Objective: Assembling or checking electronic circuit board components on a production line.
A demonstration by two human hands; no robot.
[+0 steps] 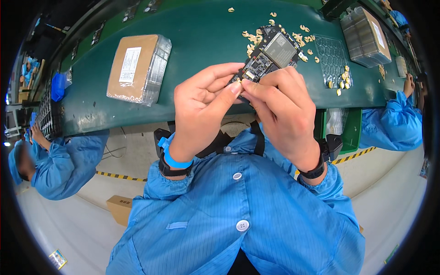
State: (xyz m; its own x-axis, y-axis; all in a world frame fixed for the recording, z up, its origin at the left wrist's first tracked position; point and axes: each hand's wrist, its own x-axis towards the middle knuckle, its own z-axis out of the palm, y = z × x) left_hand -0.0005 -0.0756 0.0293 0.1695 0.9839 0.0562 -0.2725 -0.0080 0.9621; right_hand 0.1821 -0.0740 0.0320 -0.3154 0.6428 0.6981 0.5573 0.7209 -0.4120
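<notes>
I hold a small black circuit board (270, 52) with a grey metal shield up in front of my chest. My right hand (284, 110) grips the board's near end from the right. My left hand (204, 105) pinches at the same end, thumb and forefinger pressed together on the board's lower left corner. Whether a small part sits between those fingertips is hidden. Behind the board, several small beige pieces (253, 39) lie scattered on the green work surface (201, 32).
A stack of clear trays topped with brown card (137, 66) lies at the left. A clear blister tray (331, 57) and a wrapped tray stack (365, 36) lie at the right. People in blue coats sit at the left (59, 165) and right (394, 123).
</notes>
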